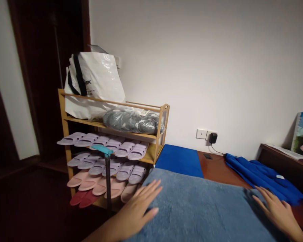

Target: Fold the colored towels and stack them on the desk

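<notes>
A grey-blue towel-like cloth lies spread over the near part of a brown surface. On its left edge rests my left hand, fingers stretched out and thumb apart, holding nothing. My right hand is at the cloth's right edge with its fingers extended and spread. Beyond the cloth, a flat bright blue folded cloth lies against the wall. A crumpled bright blue fabric piece with a small white tag is just past my right hand.
A wooden shoe rack at the left holds several slippers, a white bag and a plastic-wrapped grey bundle. A teal-topped pole handle stands before it. A black plug with a cord sits in the wall socket.
</notes>
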The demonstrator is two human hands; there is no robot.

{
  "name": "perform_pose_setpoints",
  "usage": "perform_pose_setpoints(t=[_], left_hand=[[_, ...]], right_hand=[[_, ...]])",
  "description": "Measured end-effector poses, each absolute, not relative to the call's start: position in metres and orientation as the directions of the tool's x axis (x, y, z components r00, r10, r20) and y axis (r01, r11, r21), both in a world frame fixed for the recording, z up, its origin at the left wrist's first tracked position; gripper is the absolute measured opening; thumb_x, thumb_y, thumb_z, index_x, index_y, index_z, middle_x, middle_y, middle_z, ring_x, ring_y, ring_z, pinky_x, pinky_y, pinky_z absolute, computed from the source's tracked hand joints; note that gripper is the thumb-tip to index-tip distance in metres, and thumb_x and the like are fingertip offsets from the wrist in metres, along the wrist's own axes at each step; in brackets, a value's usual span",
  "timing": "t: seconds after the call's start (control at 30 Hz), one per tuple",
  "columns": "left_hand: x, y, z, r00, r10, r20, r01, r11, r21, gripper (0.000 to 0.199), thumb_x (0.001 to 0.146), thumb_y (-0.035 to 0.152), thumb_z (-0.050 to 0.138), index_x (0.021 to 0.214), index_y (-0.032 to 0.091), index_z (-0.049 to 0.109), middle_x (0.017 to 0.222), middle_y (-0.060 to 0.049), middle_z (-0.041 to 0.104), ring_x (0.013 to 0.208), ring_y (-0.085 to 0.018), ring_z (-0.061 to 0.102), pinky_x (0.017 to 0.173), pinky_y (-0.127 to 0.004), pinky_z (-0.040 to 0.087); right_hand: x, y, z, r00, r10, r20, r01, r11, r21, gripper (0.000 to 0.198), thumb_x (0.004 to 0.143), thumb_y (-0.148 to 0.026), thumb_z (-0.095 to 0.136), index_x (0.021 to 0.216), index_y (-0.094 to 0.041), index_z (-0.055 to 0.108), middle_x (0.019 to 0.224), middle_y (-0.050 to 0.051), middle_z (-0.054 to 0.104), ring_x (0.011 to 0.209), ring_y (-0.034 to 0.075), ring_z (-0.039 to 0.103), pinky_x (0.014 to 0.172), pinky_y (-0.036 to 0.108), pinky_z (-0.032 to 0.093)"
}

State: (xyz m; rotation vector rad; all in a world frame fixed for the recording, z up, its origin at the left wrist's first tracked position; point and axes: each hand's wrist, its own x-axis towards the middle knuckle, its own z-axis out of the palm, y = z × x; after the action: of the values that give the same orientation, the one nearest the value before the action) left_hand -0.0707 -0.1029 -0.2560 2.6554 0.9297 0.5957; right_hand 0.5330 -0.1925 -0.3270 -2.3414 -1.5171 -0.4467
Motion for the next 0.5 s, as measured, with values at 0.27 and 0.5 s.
perform_pose_setpoints(t=[0.27,0.5], left_hand=[[-0.091,-0.148,-0.255,0.795,0.581,0.172,0.504,-0.791,0.345,0.058,0.094,0.043,0.046,0.144,0.043,0.017,0.150,0.006,0.024,0.136,-0.026,0.027,0.111,-0.050,0.024],[-0.112,-0.163,-0.271,0.720,0.662,0.206,0.585,-0.740,0.332,0.053,0.094,0.044,0.043,0.143,0.043,0.021,0.149,0.006,0.025,0.135,-0.028,0.030,0.109,-0.047,0.029]], right_hand=[[0.562,-0.241,-0.343,0.455,0.880,0.134,0.889,-0.441,-0.123,0.082,0.072,-0.070,0.028,0.137,-0.023,0.040,0.147,0.007,0.029,0.134,0.024,0.030,0.109,0.044,0.029],[0.514,-0.322,-0.363,0.456,0.864,0.214,0.885,-0.414,-0.213,0.055,0.065,-0.068,0.039,0.115,-0.053,0.052,0.127,-0.009,0.054,0.119,0.029,0.049,0.093,0.053,0.047]])
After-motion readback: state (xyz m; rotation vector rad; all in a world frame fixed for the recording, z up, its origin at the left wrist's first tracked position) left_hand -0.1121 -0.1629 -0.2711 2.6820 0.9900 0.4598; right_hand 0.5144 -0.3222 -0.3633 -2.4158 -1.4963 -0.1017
